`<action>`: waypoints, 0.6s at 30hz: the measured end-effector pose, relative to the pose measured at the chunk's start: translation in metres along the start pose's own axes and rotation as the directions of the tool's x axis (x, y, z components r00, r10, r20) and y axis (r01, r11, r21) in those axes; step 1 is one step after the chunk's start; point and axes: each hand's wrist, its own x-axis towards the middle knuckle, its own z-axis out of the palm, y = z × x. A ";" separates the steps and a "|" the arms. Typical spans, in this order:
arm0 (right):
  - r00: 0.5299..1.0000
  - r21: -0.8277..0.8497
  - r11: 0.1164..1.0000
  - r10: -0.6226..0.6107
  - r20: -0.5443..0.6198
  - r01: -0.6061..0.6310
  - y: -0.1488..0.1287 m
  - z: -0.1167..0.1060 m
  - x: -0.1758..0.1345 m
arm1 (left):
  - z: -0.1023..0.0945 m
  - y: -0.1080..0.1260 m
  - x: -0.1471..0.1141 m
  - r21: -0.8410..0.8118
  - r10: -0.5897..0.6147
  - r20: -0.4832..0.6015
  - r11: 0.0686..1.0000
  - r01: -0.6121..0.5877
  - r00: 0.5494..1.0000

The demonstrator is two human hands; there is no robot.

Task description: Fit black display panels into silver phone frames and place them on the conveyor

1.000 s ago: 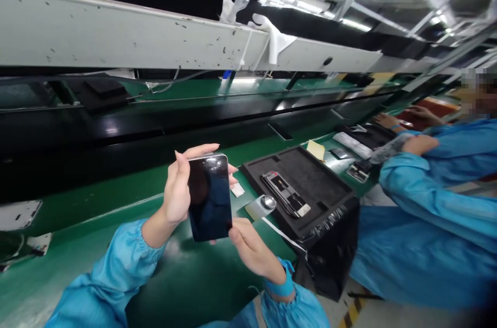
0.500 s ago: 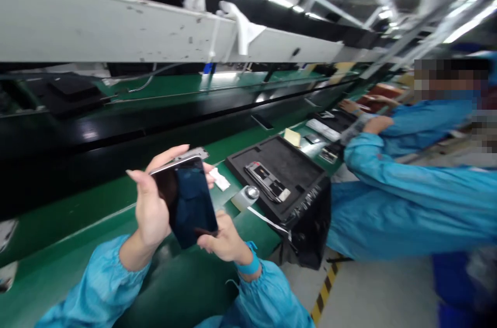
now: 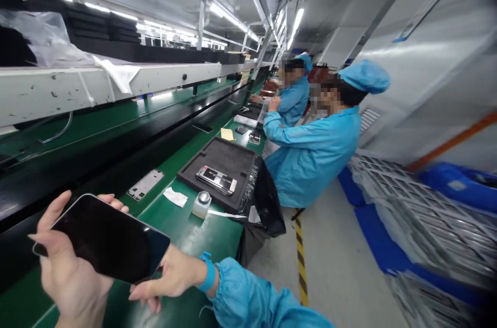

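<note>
Both hands are clamped on a dark phone [image 3: 106, 240] above the green desk [image 3: 202, 237]: left hand [image 3: 68, 276] at its left end, right hand [image 3: 171, 279] under its right corner.

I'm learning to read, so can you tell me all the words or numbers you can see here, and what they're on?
There are none to read.
phone in the left hand and right hand: screen dark, nothing on it.
yellow note: too small and blurred to tell.
phones in the black tray: markings too small to read.
</note>
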 end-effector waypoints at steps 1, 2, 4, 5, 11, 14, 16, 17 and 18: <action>0.999 -0.003 1.000 0.008 -0.034 -0.008 -0.001 -0.001 -0.002 | 0.001 -0.001 0.002 -0.010 -0.011 -0.001 1.000 0.011 1.000; 0.999 -0.017 1.000 -0.001 -0.054 0.000 -0.002 -0.003 -0.004 | 0.001 -0.001 0.003 -0.022 -0.024 0.003 0.999 0.024 1.000; 0.997 -0.064 0.996 -0.064 -0.045 0.061 -0.006 -0.011 -0.010 | 0.002 -0.002 0.006 -0.044 -0.057 0.020 0.997 0.058 0.998; 0.994 -0.096 0.990 -0.103 -0.038 0.099 -0.008 -0.016 -0.013 | 0.002 -0.003 0.008 -0.048 -0.074 0.026 0.996 0.075 0.997; 0.984 -0.219 0.964 -0.169 -0.051 0.154 -0.013 -0.040 -0.030 | -0.004 -0.010 0.023 -0.107 -0.119 0.075 0.986 0.127 0.990; 0.983 -0.207 0.963 -0.182 -0.029 0.172 -0.006 -0.038 -0.031 | -0.007 -0.015 0.030 -0.107 -0.189 0.132 0.973 0.204 0.973; 0.983 -0.221 0.962 -0.176 -0.050 0.161 -0.001 -0.036 -0.029 | -0.006 -0.019 0.033 -0.089 -0.211 0.139 0.971 0.224 0.968; 0.984 -0.229 0.962 -0.167 -0.059 0.150 0.002 -0.036 -0.027 | -0.005 -0.021 0.034 -0.078 -0.219 0.128 0.970 0.230 0.967; 0.985 -0.230 0.963 -0.158 -0.065 0.140 0.004 -0.037 -0.026 | -0.004 -0.022 0.035 -0.065 -0.235 0.116 0.968 0.243 0.965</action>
